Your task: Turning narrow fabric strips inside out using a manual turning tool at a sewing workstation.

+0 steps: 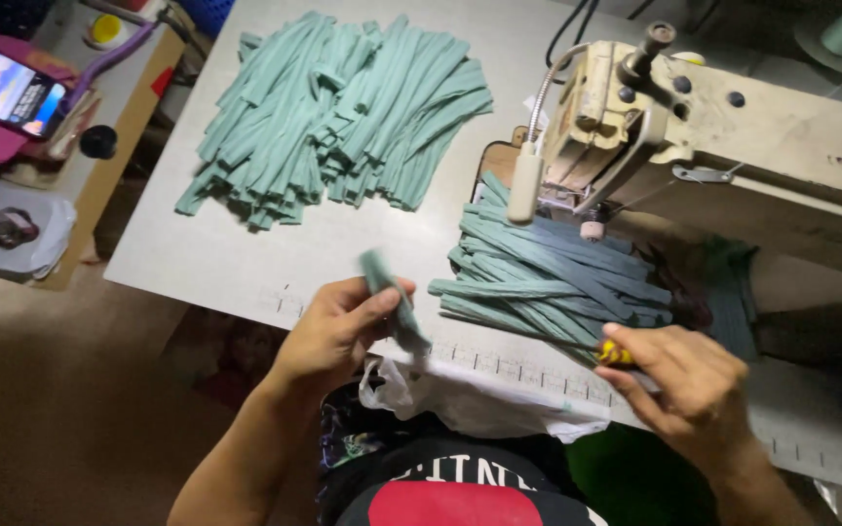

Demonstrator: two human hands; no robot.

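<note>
Head view — hands (343, 326) grip strip (394, 304); tool (612, 353)

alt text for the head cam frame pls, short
Seen from above, a person's left hand pinches a teal fabric strip while the right hand holds a thin yellow-handled tool. Two piles of the same strips lie on the grey sewing table beside a cream sewing machine.
</note>
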